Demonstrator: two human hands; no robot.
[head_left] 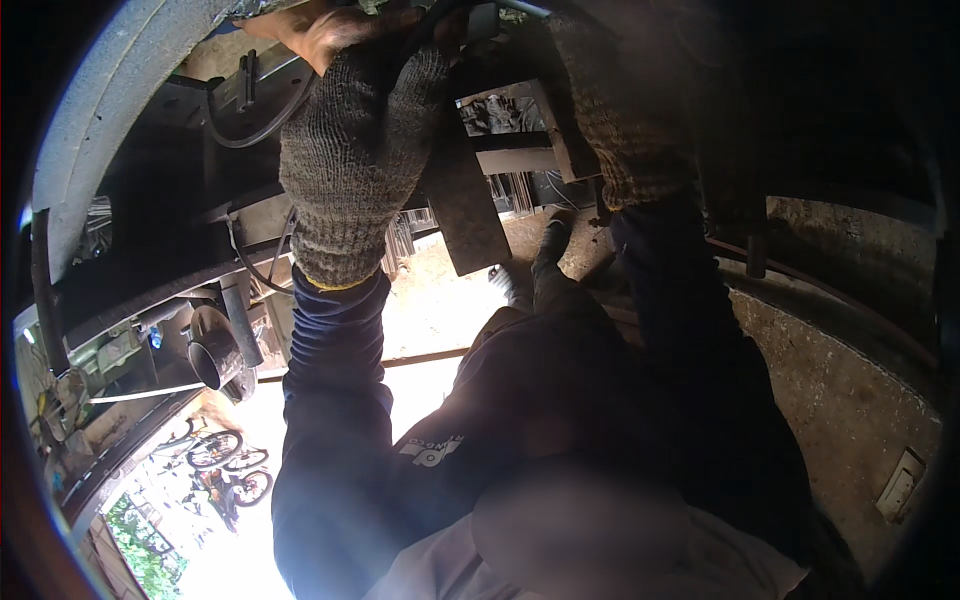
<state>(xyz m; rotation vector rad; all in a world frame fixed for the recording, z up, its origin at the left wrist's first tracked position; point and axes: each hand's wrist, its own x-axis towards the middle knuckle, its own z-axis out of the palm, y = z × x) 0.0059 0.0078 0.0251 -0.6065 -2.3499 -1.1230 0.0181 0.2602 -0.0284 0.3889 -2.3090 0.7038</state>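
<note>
My left hand (362,150), in a grey knitted glove with a yellow cuff edge, reaches up to the top of the view. Its fingers are bent round something dark that I cannot make out. Bare skin (325,32) shows just beyond the glove; whose it is I cannot tell. A dark cable (428,22) runs beside these fingers. My right hand (625,120), gloved the same way, is raised on the other side, its fingers lost in shadow. Between the two hands lies a flat dark metal plate (468,215), nearest to my left hand.
Dark metal beams (515,160) cross around my arms. A pale curved edge (120,100) rises at the far left. Near my left forearm are a round pipe (212,345) and a looped cable (255,135). Bicycles (215,450) stand in bright light outside. A wall switch (900,484) is at right.
</note>
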